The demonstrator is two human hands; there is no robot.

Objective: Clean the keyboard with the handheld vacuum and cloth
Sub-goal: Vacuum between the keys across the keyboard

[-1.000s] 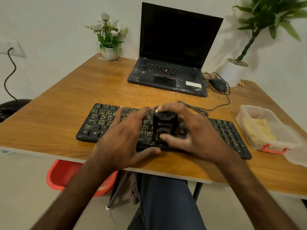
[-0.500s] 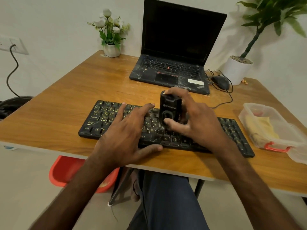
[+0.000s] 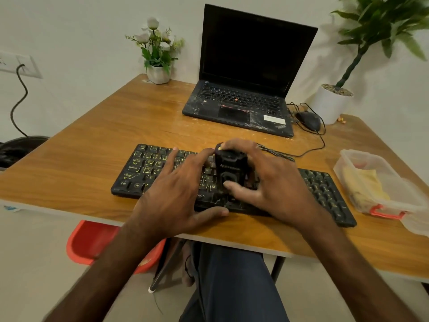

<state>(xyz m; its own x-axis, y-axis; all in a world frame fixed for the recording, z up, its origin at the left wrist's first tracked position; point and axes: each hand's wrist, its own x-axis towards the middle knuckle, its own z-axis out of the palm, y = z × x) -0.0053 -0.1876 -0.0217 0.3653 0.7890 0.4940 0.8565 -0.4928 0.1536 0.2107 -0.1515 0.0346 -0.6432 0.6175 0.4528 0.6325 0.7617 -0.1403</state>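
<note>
On the near half of the wooden desk [image 3: 81, 163], a black keyboard [image 3: 144, 173] with yellow key legends lies lengthwise, parallel to the front edge. Pale specks and smears show on its keys.

Left hand [image 3: 176, 196]: laid flat over the left-centre keys, fingers straight and spread, the thumb stretched along the keyboard's front edge. It holds nothing.

Right hand [image 3: 274, 182]: wrapped round a small black handheld vacuum [image 3: 229, 168]. Fingers curl over its top and far side, and the thumb presses its front face low down. The vacuum stands upright on the middle of the keyboard, just beside the left hand's fingertips. Whether its nozzle touches the keys cannot be told, as the base is hidden by the hands.

Cloth [image 3: 364, 184]: yellow, lying folded inside a clear plastic container [image 3: 348, 156] with a red clasp, on the desk just beyond the keyboard's right end. Neither hand touches it.

Other items noted: an open black laptop [image 3: 243, 66] with a dark screen stands at the back of the desk, its palm rest marked with pale streaks. A black mouse [image 3: 308, 120] with its coiled cable lies to the laptop's right. A small white pot of white flowers [image 3: 157, 54] stands at the back left corner, and a white pot holding a green plant [image 3: 330, 103] at the back right. A cable from the keyboard runs toward the mouse.
</note>
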